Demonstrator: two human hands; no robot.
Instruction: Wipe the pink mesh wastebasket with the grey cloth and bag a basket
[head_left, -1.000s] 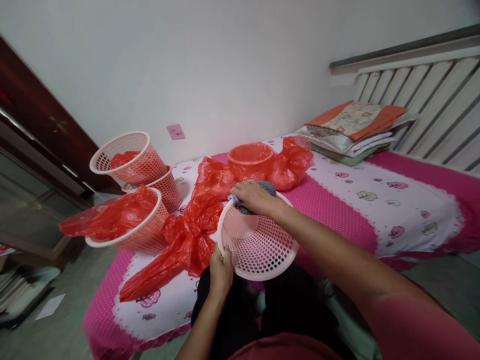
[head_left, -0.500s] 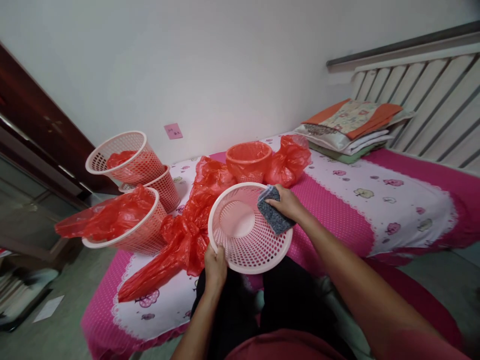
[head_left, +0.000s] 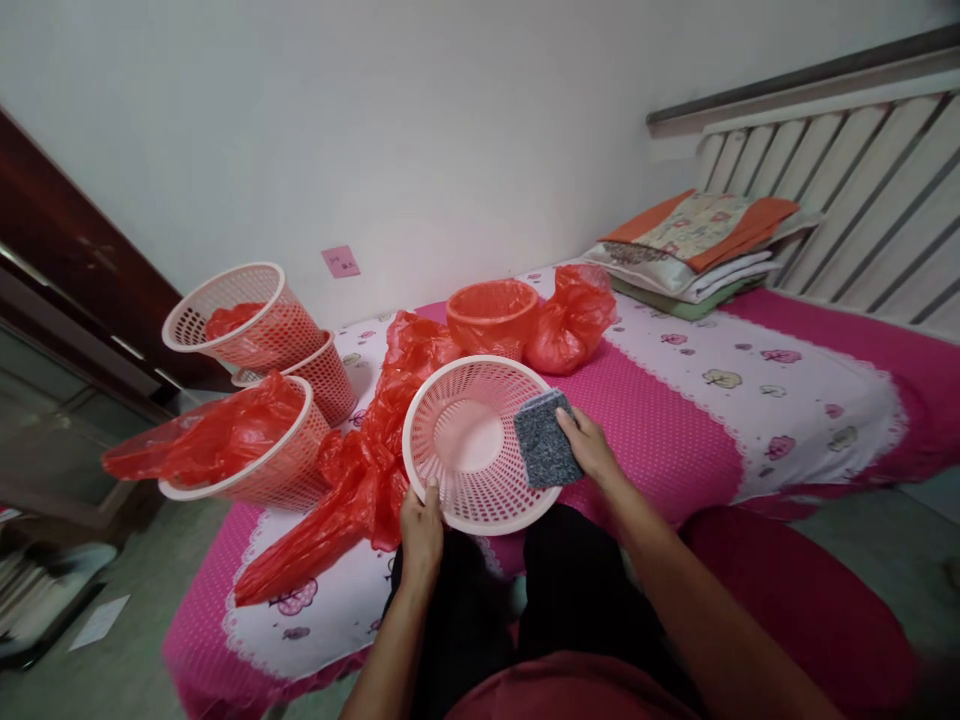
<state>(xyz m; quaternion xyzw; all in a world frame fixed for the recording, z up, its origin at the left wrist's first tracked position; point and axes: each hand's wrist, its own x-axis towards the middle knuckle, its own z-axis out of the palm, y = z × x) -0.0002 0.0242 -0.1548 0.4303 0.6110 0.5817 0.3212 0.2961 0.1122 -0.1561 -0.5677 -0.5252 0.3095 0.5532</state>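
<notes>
Five pink plastic baskets counted in all. One, the held basket (head_left: 476,440), is kept at the near edge of the bed (head_left: 667,430), in front of two dark trouser legs, its mouth tilted toward the wearer; whether it is rested on the legs cannot be told. Its near-left rim is gripped by the left hand (head_left: 421,530), thumb laid over the edge. One grey cloth (head_left: 547,440) is pinched in the right hand (head_left: 589,440), spread before the basket's right side; contact with the rim cannot be judged. Three baskets are grouped at left: an upper basket (head_left: 285,330), tilted, with red plastic (head_left: 234,320) inside; a lower basket (head_left: 330,378) beneath it; and a front basket (head_left: 296,460), tipped over, with a red bag (head_left: 236,440) spilling from its mouth. The fifth, the back basket (head_left: 491,335), is stood upright and covered in red film. Beside it, at right, one bunched bag (head_left: 570,325) is noted. Red plastic is heaped (head_left: 367,480) between the left group and the held basket; its bags cannot be counted. One pile of bedding (head_left: 690,265) is stacked near one radiator (head_left: 862,200). One pink plate (head_left: 341,262) is seen on the wall.
</notes>
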